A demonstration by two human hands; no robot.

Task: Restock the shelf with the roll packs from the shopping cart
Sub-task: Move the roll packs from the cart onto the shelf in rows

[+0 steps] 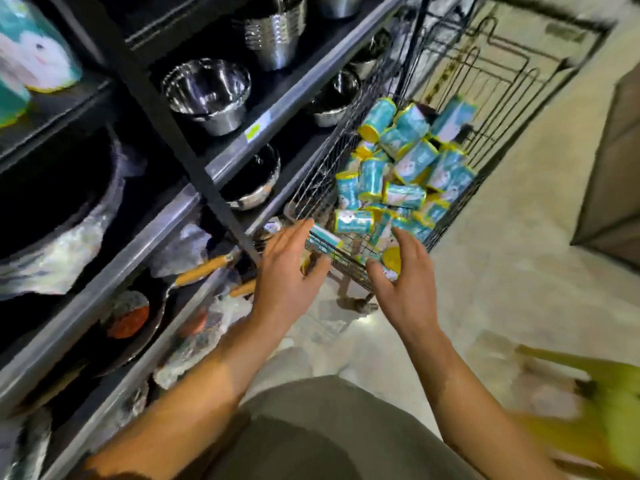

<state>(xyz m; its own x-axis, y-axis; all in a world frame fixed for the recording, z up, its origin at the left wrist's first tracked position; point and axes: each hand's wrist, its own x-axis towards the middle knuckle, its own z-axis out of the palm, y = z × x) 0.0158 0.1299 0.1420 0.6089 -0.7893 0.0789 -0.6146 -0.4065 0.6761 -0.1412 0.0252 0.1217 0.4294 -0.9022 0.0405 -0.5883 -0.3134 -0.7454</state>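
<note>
Both hands out in front, palms facing each other, holding nothing. Left hand (289, 271): fingers straight and close together, thumb spread, fingertips level with near end of shopping cart (322, 188); contact with wire unclear from motion blur. Right hand (403, 285): fingers loosely spread, slightly bent, thumb out, hovering at near corner of cart just over a yellow-ended pack (392, 260); touching or not, cannot tell. Forearms bare, reaching forward and slightly inward, elbows cut off at bottom edge. Roll packs (408, 168): teal wrappers with yellow ends, piled loose in cart basket, mostly lying on sides, heaped toward far right. Shelf (104, 282) on left, dark frame with grey edges: pans with wooden handles (204, 270) low down, steel bowls (207, 95) higher up. Teal packs (31, 60) top left on upper level, blurred and cropped. Yellow-green blur (588, 410) at lower right, unidentifiable.
</note>
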